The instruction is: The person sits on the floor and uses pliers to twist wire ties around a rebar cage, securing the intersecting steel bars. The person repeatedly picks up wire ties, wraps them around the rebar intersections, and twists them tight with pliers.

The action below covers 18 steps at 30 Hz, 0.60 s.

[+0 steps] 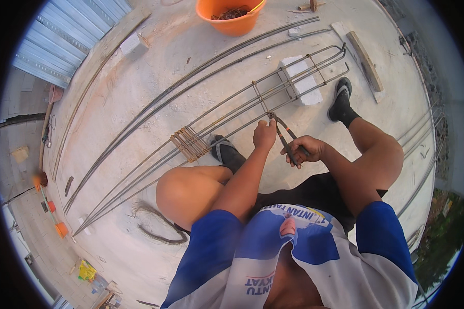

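Whatever the left hand (264, 135) holds beside the pincers (282, 137) is hidden

Orange bucket (232, 28), wooden plank (365, 61), corrugated sheeting (69, 33)

Right hand (305, 151) around pincers (281, 134), left hand (264, 134) beside rebar cage (260, 96)

We could pass between the loose steel rods (171, 89) and rebar cage (259, 96), but a white block (310, 96) obstructs beneath.
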Available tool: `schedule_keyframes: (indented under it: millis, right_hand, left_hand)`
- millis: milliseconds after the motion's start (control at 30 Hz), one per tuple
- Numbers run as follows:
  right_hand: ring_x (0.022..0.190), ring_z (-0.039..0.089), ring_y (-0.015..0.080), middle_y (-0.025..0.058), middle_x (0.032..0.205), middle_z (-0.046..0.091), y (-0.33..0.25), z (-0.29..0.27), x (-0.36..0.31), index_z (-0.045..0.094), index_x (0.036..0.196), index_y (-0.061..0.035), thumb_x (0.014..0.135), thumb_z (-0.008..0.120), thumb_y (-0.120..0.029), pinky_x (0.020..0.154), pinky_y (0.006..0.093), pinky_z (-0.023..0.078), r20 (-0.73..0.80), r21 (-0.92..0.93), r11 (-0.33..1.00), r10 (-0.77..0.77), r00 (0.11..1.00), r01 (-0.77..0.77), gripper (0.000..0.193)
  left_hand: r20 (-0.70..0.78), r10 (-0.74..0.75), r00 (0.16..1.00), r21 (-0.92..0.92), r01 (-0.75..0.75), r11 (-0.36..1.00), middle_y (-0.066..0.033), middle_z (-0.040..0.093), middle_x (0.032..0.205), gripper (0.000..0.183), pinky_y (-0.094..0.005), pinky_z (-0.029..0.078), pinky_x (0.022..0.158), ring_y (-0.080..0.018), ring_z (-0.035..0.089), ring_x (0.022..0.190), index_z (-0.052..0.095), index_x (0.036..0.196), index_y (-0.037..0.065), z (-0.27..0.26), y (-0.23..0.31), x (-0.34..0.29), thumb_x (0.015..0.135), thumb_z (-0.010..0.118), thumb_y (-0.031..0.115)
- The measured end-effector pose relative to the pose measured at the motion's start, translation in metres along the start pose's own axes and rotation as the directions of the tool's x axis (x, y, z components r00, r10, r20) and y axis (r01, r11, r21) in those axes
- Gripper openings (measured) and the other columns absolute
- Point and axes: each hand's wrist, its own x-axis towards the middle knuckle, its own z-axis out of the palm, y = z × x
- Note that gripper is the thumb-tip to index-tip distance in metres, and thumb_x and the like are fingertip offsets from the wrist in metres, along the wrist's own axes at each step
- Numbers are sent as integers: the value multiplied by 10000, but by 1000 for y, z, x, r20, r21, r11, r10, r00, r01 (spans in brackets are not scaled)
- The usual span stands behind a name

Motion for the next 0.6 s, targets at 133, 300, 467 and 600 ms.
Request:
schedule_keyframes:
  millis: [133, 300, 467, 600]
  right_hand:
    - [942, 697, 309, 216, 1046, 675, 22, 7, 15, 550, 1202, 92, 813, 569, -194, 698, 440, 588, -179, -291, 957, -68, 981, 13, 483]
    - [1076, 654, 301, 191, 1208, 604, 29, 11, -4, 483, 1256, 63, 807, 558, -134, 753, 423, 599, -272, -193, 976, -151, 950, 100, 496]
    - [1121, 610, 321, 236, 1262, 526, 19, 1, -16, 304, 1431, 77, 844, 513, -89, 804, 429, 562, -405, -442, 883, -354, 843, 159, 645]
    - [1019, 615, 435, 281, 1113, 559, -22, -22, 6, 288, 1504, -39, 847, 536, -96, 876, 526, 478, -345, -935, 288, -877, 334, -209, 704]
  left_hand:
    - [339, -107, 935, -324, 223, 919, -110, 672, 838, 201, -327, 559, 483, -218, 705, 668, 598, 1012, 7, 12, -28, 20, 956, 556, 196]
    - [211, -8, 977, -157, 42, 987, -146, 682, 871, 188, -402, 553, 575, -298, 698, 786, 615, 983, 24, 30, -74, 42, 971, 541, 196]
    - [-163, 156, 974, 44, -151, 988, -208, 671, 898, 269, -485, 498, 788, -409, 638, 847, 626, 1032, 16, 6, -59, 46, 1008, 502, 253]
    - [32, 0, 999, -291, 9, 957, -154, 686, 917, 284, -430, 513, 755, -294, 656, 814, 646, 1023, 14, -22, -10, 35, 1012, 512, 264]
